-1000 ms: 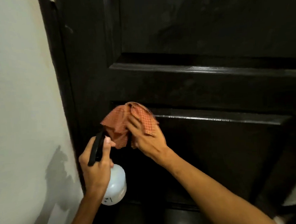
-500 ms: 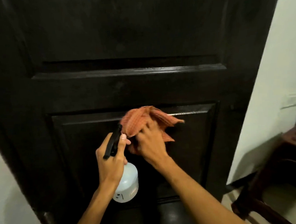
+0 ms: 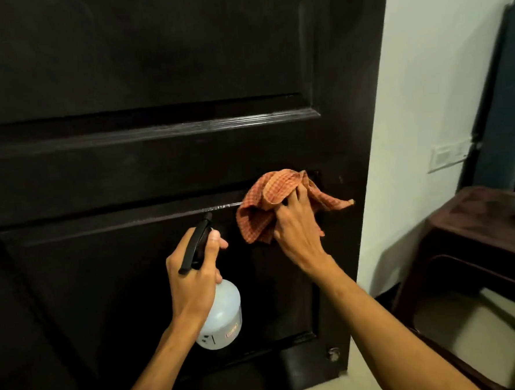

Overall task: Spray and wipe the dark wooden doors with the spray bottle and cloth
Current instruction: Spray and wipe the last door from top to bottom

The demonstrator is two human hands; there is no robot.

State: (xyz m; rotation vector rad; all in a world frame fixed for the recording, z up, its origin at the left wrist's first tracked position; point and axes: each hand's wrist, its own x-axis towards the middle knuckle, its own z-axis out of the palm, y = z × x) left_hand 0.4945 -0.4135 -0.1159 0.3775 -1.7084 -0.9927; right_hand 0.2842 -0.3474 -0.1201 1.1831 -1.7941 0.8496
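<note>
Checked cloth shifted right, door seemingly glossy

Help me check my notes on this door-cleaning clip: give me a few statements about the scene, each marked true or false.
1. The left hand grips the spray bottle at its black trigger head. True.
2. The cloth is plain blue. False: it is orange with a check pattern.
3. The right hand holds the cloth against the door, at the upper right corner of the lower panel. True.
4. The spray bottle stands on the floor. False: it is held up in front of the door.
5. A dark brown stool stands to the right of the door. True.
</note>
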